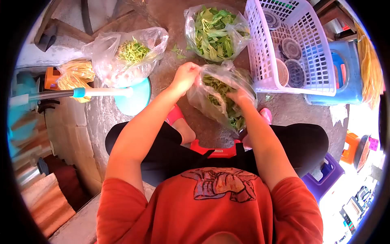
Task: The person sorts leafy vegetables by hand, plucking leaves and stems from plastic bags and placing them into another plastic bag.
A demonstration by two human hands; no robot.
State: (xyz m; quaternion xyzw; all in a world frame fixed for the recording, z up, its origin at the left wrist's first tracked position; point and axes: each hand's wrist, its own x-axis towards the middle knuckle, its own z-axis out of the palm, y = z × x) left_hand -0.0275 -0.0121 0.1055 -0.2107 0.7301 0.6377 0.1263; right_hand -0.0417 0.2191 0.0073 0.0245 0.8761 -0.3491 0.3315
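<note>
A clear plastic bag (206, 106) of leafy greens (219, 87) sits on the floor between my feet. My left hand (187, 77) is closed on the bag's upper left rim, pinching the plastic. My right hand (242, 98) reaches into the bag from the right, its fingers closed in among the leaves and partly hidden by them. Just beyond stands a second clear bag (190, 25) full of larger green leaves (213, 32). Farther left lies a third clear bag (106, 53) with cut green stems (133, 51) inside.
A white plastic basket (260, 53) with round clear containers (293, 73) stands at the right, beside a blue stool (353, 75). On the left, a pole with a round turquoise base (134, 99) lies across the floor. A red stool (215, 151) is under me; a purple stool (325, 179) is at right.
</note>
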